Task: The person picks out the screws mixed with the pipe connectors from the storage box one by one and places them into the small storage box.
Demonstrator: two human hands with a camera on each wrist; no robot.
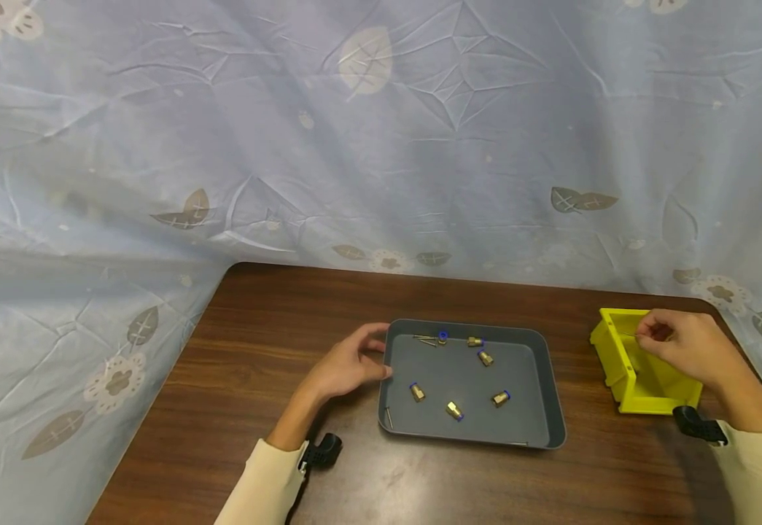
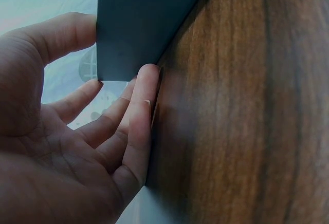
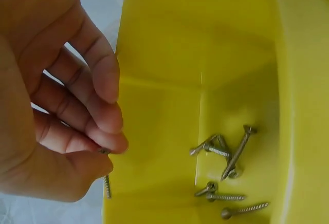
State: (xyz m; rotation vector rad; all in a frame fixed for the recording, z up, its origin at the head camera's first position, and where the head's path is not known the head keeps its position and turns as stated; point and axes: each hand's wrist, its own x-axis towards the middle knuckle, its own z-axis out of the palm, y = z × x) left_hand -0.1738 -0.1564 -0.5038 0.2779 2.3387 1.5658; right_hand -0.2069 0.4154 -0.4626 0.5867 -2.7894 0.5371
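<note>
Wood-grain table, floral cloth behind. Right hand, over yellow bin at right, pinches one screw between thumb and fingertip, shank projecting past thumb. Grey tray lies left of this grip; left hand, nearer, touches its left rim, fingers loosely spread. Screw head mostly covered; tip direction unclear from above.

- Wood-grain tabletop, dark brown, with 2 rounded far corners and a pale sheen near its front.
- Creased blue-grey cloth, hanging behind and to the left of the tabletop, printed with pale flowers and brown and grey leaves.
</note>
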